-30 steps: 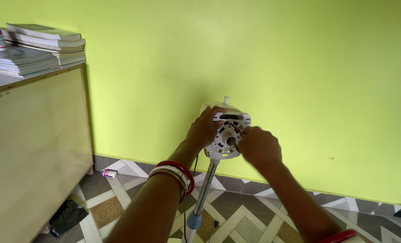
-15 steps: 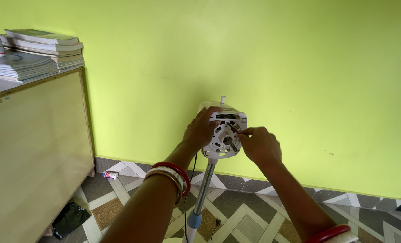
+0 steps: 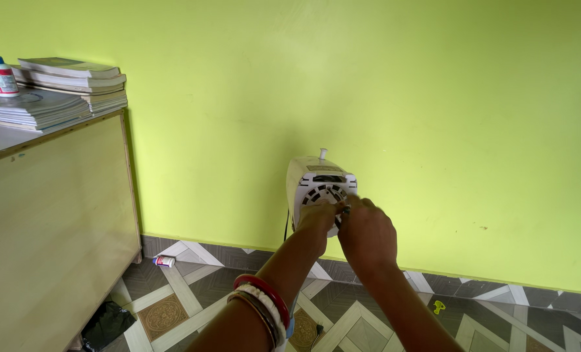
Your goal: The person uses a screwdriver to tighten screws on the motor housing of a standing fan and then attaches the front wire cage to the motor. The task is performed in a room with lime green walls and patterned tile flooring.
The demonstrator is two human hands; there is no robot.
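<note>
Pinching: left hand (image 3: pixel 318 220), right hand (image 3: pixel 366 231) | round slotted white plastic fan motor (image 3: pixel 321 184)

White fan motor head (image 3: pixel 319 184) stands upright against the green wall, vented face outward.

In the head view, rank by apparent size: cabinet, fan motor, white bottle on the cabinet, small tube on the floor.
1. Cabinet
2. Fan motor
3. White bottle
4. Tube
The bottle and tube look close in size and lie at different distances, so their order is unsure.

A bright lime-green wall (image 3: pixel 434 98) meets a patterned tile floor (image 3: pixel 362 326), with a pale wooden cabinet (image 3: pixel 49 228) at left.
</note>
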